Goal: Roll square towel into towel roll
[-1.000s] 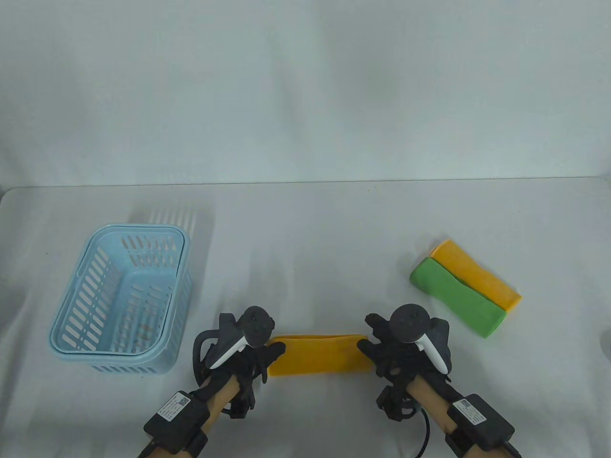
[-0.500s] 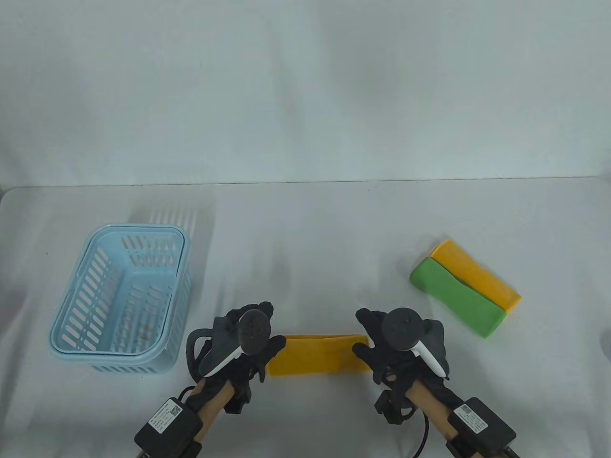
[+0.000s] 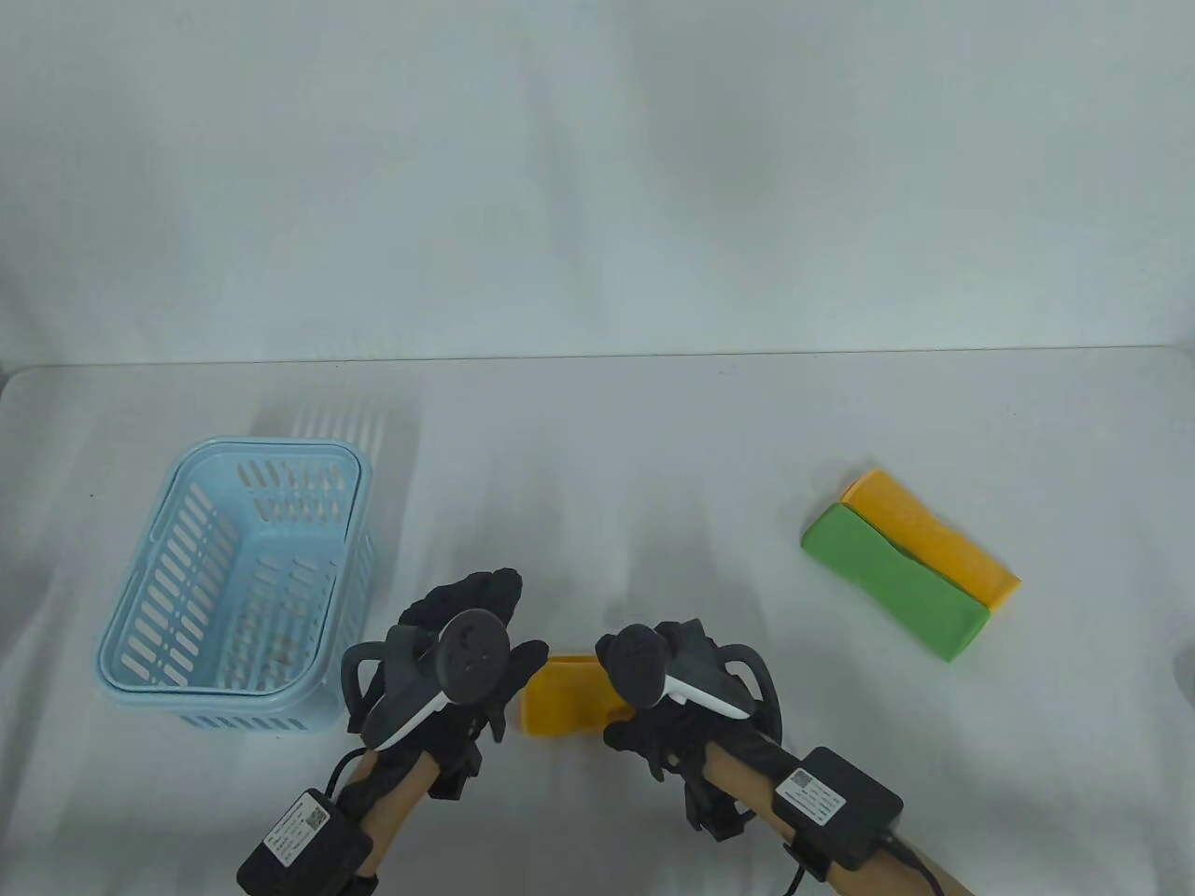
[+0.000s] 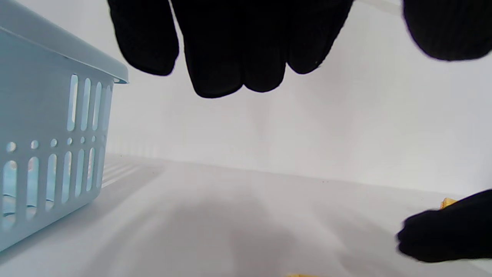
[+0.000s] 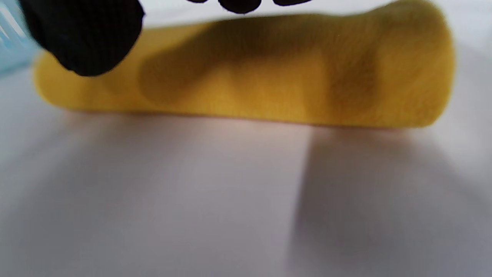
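right hand (image 3: pixel 653 719) grips yellow towel (image 3: pixel 560 695) | left hand (image 3: pixel 467 644) fingers straight, holding nothing, at towel's left end

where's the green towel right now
In the table view the green towel lies folded on the right side of the table, touching the yellow-orange towel just behind it, well right of both hands.

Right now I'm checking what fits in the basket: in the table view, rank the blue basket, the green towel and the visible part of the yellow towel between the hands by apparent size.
1. blue basket, clearly largest.
2. green towel.
3. yellow towel between the hands, smallest as seen; the right hand hides part of it.
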### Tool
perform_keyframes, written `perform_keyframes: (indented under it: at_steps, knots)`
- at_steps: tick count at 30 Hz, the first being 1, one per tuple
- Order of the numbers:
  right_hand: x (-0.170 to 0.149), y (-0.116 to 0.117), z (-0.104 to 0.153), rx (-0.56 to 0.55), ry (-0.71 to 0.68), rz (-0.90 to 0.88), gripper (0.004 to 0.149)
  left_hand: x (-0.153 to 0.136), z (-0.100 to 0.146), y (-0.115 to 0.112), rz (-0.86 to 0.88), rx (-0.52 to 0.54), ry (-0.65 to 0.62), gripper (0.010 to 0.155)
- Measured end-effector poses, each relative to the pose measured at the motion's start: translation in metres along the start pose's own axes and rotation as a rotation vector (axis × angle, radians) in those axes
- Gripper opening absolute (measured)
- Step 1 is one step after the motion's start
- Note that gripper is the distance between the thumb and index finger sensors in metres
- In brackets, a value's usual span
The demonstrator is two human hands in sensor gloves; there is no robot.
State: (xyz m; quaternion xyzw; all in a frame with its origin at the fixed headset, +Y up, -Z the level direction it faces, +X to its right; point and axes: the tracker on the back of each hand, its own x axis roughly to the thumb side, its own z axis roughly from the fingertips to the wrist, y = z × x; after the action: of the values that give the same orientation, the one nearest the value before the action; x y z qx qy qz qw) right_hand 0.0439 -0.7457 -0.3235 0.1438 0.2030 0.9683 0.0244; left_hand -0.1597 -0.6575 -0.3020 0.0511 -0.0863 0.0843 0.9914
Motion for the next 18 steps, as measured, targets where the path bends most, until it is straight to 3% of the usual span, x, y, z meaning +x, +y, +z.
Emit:
perform_keyframes:
  at_steps: [6,12,18]
  knots:
    - [0.002,0.015,-0.018,0.080,0.056,0.073,0.091,-0.001,0.000,0.001,-0.001,0.003,-0.005,0.080]
    - [0.010,0.011,-0.021,0.000,0.058,0.086,0.082,-0.001,-0.001,0.001,-0.003,0.001,-0.003,0.080]
    - [0.014,0.004,-0.031,0.063,0.072,0.062,0.072,-0.001,-0.001,0.002,-0.004,-0.004,-0.001,0.080]
